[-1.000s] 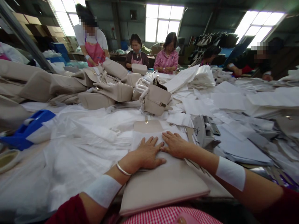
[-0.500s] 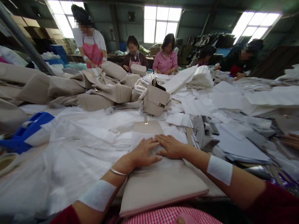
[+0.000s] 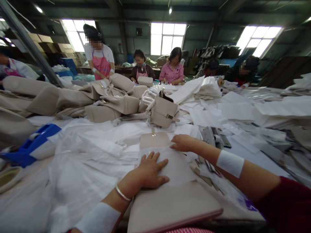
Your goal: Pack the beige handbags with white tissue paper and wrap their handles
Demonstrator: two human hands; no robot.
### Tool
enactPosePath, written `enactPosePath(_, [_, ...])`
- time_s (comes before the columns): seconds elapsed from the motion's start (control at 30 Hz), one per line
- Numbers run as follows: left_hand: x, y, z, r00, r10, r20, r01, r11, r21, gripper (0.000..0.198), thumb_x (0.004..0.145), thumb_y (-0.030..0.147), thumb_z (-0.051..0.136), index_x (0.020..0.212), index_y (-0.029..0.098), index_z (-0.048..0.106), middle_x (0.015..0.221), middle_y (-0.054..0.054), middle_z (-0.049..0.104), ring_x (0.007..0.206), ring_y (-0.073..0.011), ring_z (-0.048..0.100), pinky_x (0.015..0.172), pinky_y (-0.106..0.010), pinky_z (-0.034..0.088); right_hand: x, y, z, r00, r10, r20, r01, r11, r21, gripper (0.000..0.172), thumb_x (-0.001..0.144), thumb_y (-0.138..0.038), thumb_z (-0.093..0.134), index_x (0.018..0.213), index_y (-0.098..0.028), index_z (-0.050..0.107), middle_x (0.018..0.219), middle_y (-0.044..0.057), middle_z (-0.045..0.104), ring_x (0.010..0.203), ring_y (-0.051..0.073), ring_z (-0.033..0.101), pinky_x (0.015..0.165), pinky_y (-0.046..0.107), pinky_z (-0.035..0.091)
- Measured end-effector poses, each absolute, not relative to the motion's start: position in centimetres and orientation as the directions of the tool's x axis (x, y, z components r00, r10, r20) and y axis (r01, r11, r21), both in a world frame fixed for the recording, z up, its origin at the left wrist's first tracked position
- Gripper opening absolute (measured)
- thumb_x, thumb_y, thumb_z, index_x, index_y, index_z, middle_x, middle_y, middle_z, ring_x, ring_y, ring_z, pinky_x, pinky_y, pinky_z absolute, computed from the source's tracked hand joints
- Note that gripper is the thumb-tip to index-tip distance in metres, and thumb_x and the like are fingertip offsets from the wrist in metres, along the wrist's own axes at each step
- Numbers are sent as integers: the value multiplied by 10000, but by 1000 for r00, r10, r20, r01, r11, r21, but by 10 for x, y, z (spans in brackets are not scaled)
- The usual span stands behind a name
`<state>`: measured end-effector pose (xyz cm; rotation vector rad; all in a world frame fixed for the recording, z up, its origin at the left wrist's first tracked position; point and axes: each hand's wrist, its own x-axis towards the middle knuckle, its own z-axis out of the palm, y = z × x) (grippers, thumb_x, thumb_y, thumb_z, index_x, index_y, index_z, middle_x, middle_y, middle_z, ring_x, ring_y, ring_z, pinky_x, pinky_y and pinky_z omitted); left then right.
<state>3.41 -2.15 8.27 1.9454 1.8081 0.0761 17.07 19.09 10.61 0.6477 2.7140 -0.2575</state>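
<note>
A beige bag (image 3: 175,205) lies flat in front of me, its flap (image 3: 154,139) with a small gold clasp pointing away. Across its middle is a thin white sheet (image 3: 181,166). My left hand (image 3: 151,171) rests flat on the left part of this sheet, fingers spread. At the sheet's far right edge, my right hand (image 3: 182,143) has its fingers curled in and pressed together on the edge. The fingertips are partly hidden there.
Beyond stands a beige bag with a buckle (image 3: 163,111), beside a heap of beige bags (image 3: 123,103). A blue tape dispenser (image 3: 36,142) lies left, near a tape roll (image 3: 9,178). A grey device (image 3: 212,137) and white sheets (image 3: 209,87) are right. Several people work opposite.
My right hand has left the middle of the sheet, beside my left hand, for its far right edge, and its fingers have curled. My left hand stays on the sheet. The view has tilted up.
</note>
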Motion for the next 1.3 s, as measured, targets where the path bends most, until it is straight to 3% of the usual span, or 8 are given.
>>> enactPosePath(0.3, [33,-25,82,123,961,-249,920,-16,391,841,766,774,449,1495,405,251,1596,-149,187,1428,-467,165,1069,-718,171,75,200,67,-854,454,-254,490,866,-100,667,812,-472,599,1345,-84,504,1289,223,592,1161,325,581,947,419,445])
enactPosePath(0.47, [32,-24,81,126,961,-248,917,-17,398,834,769,761,457,1494,398,260,1592,-156,192,1427,-471,165,1072,-713,161,73,199,87,-834,536,-131,548,833,-75,819,718,-523,677,1381,-102,445,1335,219,550,1185,361,537,962,449,419])
enactPosePath(0.57, [33,-23,80,122,959,-256,917,-10,399,827,770,750,468,1492,398,268,1596,-144,188,1430,-460,165,1076,-707,152,81,193,114,-830,555,-56,557,827,-70,740,799,-547,594,1397,-140,436,1300,180,581,1173,339,536,951,418,406])
enactPosePath(0.67, [34,-21,81,124,954,-275,918,-5,397,824,767,758,460,1487,403,278,1600,-126,183,1433,-455,158,1077,-704,141,94,181,137,-898,429,-94,437,894,-95,496,843,-554,554,1198,-216,635,1076,97,692,989,275,621,806,327,438])
enactPosePath(0.77, [35,-21,82,116,952,-284,922,3,388,815,770,766,447,1483,403,293,1594,-116,214,1423,-464,183,1077,-702,137,115,164,147,-987,130,-92,146,970,-195,256,894,-365,551,946,-196,737,966,82,711,877,204,632,751,268,415])
enactPosePath(0.83, [35,-22,83,119,959,-258,923,-11,384,803,777,755,454,1480,397,307,1585,-113,246,1422,-461,191,1087,-689,130,132,152,146,-996,49,-68,66,957,-281,234,906,-302,543,909,-179,742,915,79,717,825,178,627,734,252,411])
enactPosePath(1.1, [35,-23,83,207,965,-158,909,-130,395,748,828,654,485,1483,324,341,1515,-96,404,1371,-384,360,1127,-535,227,180,126,113,-974,224,-43,202,760,-618,302,936,-386,498,1020,-208,727,930,35,739,820,179,648,747,258,451])
enactPosePath(1.3, [24,-32,94,216,968,-131,883,-136,449,685,815,605,549,1404,261,487,1379,-101,568,1262,-334,504,1073,-429,352,182,129,106,-954,282,-99,274,693,-667,368,921,-473,497,1035,-213,732,981,41,739,895,211,656,800,286,467])
